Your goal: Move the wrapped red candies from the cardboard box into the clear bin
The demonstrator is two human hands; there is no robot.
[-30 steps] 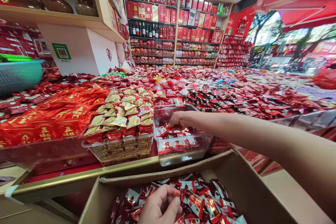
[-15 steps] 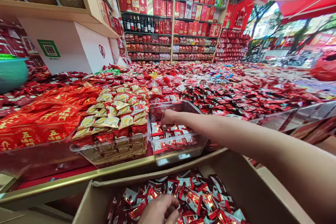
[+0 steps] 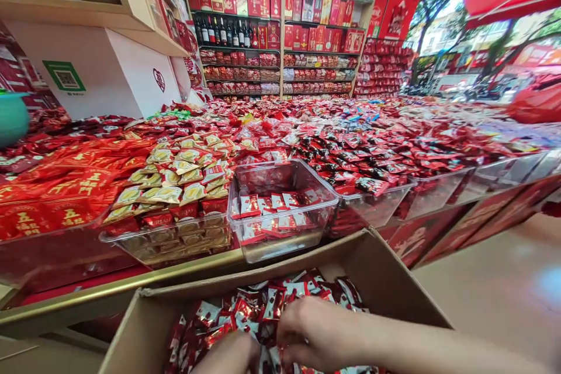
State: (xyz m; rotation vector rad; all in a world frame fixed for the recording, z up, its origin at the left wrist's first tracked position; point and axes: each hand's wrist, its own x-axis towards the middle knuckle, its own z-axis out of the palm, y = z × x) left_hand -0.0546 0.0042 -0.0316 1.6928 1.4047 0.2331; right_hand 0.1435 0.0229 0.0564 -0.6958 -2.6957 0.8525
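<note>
Both hands are down in a cardboard box (image 3: 350, 257) holding a heap of small red-and-white wrapped candies (image 3: 210, 312). My right hand (image 3: 313, 330) reaches in from the right, its fingers curled down among the wrappers; whatever they grip is hidden. Close to its left, at the bottom edge, my left hand (image 3: 234, 353) touches the candies, with its fingertips out of sight. Behind the box, a clear plastic bin (image 3: 284, 248) on the counter contains candies in the same wrapping, set in rows on its floor below the rim.
Left of the bin, gold durian-printed packets (image 3: 188, 172) fill another tray, beside large red packets (image 3: 65, 198). A gold counter edge (image 3: 109, 283) runs behind the box. More candy trays (image 3: 377, 204) extend right, and tiled floor (image 3: 495, 280) shows there. Bottle shelves (image 3: 236, 35) stand at the back.
My right hand has left the clear bin and come down into the cardboard box beside my left hand. My left hand has shifted slightly left and lower. The view has tilted slightly.
</note>
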